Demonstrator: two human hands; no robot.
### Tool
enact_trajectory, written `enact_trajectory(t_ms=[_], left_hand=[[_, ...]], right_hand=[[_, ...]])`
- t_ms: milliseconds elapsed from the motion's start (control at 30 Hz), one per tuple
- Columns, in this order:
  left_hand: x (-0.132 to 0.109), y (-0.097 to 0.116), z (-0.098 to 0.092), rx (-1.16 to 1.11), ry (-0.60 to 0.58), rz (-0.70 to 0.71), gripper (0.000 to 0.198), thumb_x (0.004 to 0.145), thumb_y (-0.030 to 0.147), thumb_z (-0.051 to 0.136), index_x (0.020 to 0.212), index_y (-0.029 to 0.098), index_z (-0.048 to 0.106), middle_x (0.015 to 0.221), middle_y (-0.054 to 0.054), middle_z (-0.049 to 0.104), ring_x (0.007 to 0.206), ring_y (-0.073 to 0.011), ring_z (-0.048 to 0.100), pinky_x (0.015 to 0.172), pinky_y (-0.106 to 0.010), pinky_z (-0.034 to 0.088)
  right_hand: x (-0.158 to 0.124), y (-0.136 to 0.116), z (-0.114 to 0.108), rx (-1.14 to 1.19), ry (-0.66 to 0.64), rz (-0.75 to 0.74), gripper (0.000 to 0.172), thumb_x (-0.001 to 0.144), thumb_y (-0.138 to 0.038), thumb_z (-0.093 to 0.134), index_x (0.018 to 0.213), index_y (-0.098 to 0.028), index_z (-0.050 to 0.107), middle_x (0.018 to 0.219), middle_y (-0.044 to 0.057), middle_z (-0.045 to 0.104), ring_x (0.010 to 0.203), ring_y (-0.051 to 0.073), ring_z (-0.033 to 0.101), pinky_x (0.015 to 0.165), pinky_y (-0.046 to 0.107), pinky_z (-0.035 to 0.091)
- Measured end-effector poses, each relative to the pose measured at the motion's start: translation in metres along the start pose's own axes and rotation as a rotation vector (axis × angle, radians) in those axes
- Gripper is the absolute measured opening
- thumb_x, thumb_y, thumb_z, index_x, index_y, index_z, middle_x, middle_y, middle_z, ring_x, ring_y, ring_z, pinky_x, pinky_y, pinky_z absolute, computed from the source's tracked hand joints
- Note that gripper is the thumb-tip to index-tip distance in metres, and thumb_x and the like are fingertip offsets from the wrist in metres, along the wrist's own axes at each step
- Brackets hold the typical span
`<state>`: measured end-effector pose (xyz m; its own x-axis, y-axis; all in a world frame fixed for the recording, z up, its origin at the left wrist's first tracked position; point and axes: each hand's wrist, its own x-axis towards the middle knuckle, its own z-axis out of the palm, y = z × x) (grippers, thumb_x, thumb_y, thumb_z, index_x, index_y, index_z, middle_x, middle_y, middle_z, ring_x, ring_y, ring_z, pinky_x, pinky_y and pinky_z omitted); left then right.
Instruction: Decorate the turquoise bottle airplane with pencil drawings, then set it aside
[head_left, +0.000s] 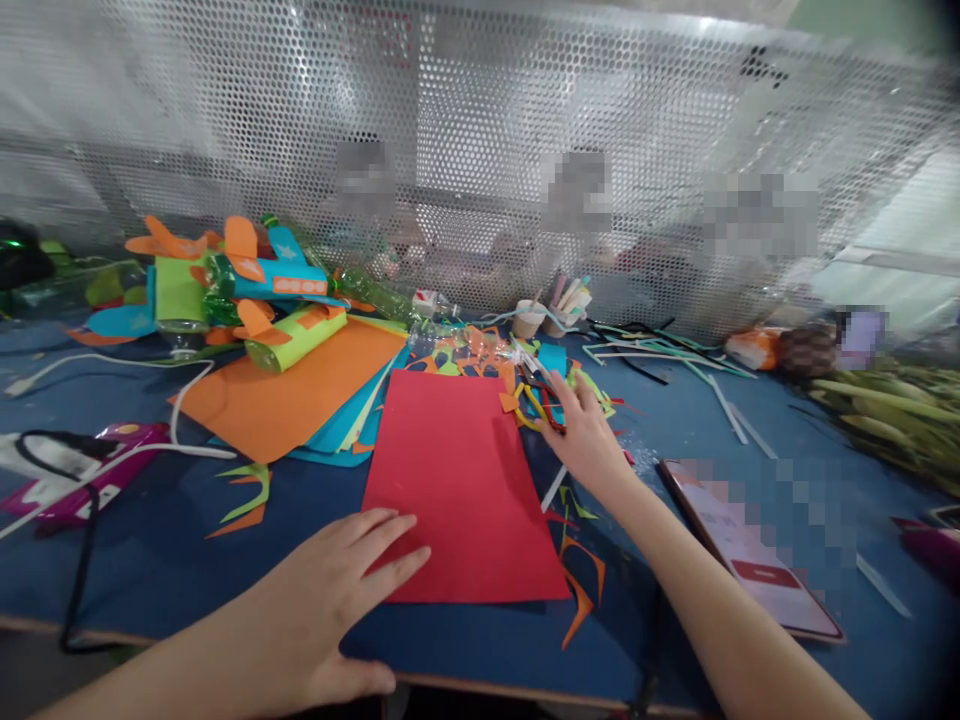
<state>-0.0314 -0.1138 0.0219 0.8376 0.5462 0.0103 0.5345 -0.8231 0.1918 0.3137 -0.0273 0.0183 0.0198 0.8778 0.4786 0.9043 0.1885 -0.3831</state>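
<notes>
A sheet of red paper (461,470) lies flat in front of me near the table's front edge. My left hand (345,590) is at its lower left corner, fingers stretched out over the sheet and thumb apart at the table edge. Beyond the paper's right side, my right hand (585,430) reaches toward yellow-handled scissors (534,408), its fingers apart. Part of the scissors is hidden, and whether the fingertips touch them cannot be made out. Around them lie cut paper scraps (585,590) in orange, green and red.
Orange paper (300,390) lies on blue sheets (330,450) at left. Behind are bottles decorated as planes (277,280). A phone (750,550) lies right, a purple packet (97,480) left. Cups (529,318), thin strips (675,355) and a perforated metal screen (465,130) stand farther back.
</notes>
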Motion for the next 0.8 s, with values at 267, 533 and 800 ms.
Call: enact_trajectory(t_ms=[267,533,800], left_hand=[[-0.008,0.003,0.008,-0.079,0.063,-0.081,0.065,0.076,0.055,0.067,0.133,0.031,0.048,0.134,-0.008,0.051,0.117,-0.0315,0.049,0.097,-0.050,0.045],[0.000,0.003,-0.013,-0.157,0.061,-0.074,0.039,0.082,0.031,0.064,0.121,0.029,0.059,0.123,-0.006,0.055,0.111,-0.0254,0.053,0.096,-0.040,0.045],[0.035,-0.017,-0.035,-0.062,-0.046,-0.149,0.060,0.082,0.060,0.054,0.132,0.028,0.052,0.135,-0.010,0.050,0.119,-0.0298,0.051,0.100,-0.044,0.041]], right_hand=[[-0.038,-0.069,-0.043,0.403,-0.997,-0.290,0.055,0.058,-0.050,0.079,0.098,-0.023,0.053,0.109,0.002,0.054,0.098,0.019,0.052,0.085,0.030,0.044],[-0.047,-0.071,-0.033,0.349,-0.957,-0.347,0.020,0.078,-0.031,0.067,0.092,-0.022,0.055,0.102,0.002,0.056,0.096,0.018,0.052,0.088,0.032,0.041],[-0.035,-0.058,-0.026,0.526,-0.814,-0.236,0.048,0.099,-0.040,0.028,0.082,-0.022,0.069,0.101,0.005,0.069,0.100,0.019,0.062,0.092,0.034,0.046]])
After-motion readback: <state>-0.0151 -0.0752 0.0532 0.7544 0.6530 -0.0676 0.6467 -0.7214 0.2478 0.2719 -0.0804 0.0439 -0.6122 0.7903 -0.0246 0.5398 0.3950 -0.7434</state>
